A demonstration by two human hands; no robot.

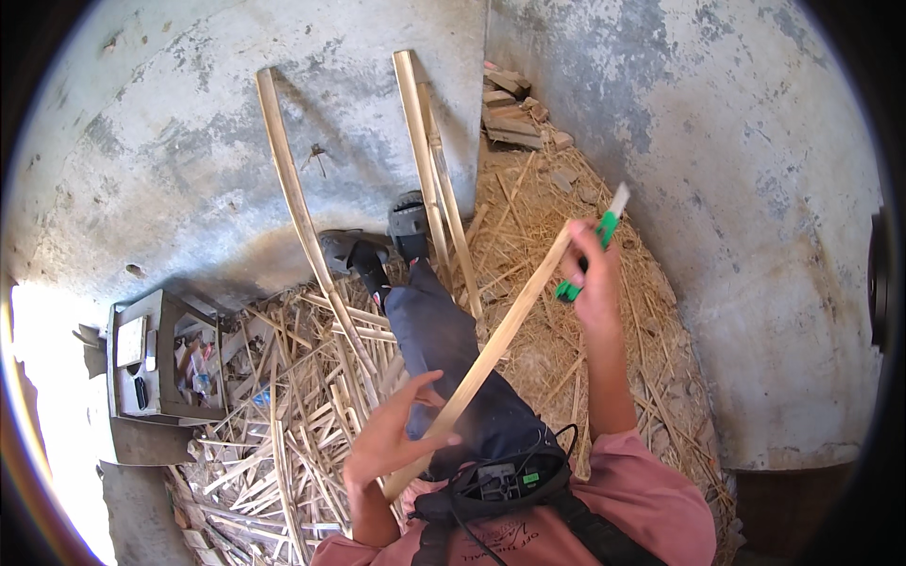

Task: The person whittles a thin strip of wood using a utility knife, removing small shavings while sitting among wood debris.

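My right hand [591, 269] is closed on a green utility knife [604, 229] with its pale blade pointing up, and on the upper end of a long flat wooden strip [508, 335]. The strip slants down to the lower left across my legs. My left hand [396, 429] is at its lower part, fingers spread and curved loosely, the thumb lying against the wood. My dark-trousered legs [425, 330] stretch ahead, ending in black sandals [408, 224].
Long strips [283, 160] lean on the weathered wall [170, 141], with more [409, 104] beside them. Cut strips [255, 472] and straw [623, 349] cover the floor. A boxy cabinet [165, 406] holding litter stands left; wood scraps [514, 132] lie in the corner.
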